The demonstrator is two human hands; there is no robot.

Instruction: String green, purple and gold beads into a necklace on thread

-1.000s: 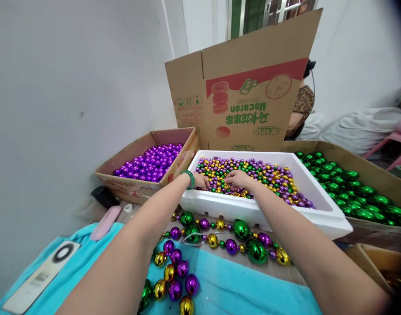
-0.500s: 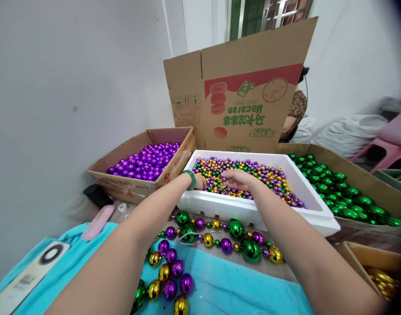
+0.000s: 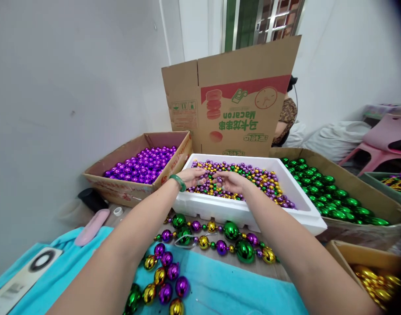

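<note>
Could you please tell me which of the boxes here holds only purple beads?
The cardboard box on the left, beside the white foam box; its beads are all purple, while the other boxes show mixed, green or gold ones.

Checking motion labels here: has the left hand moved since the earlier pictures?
Yes: the left hand has shifted upward in view, judged against the near rim of the white box.

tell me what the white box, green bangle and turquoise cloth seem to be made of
White box: probably matte polystyrene foam, given its thick, pale walls.
Green bangle: smooth with a slight sheen, perhaps jade, glass or plastic; the view can't settle which.
Turquoise cloth: soft, dull fabric, judging by its folds; fibre unclear.
</note>
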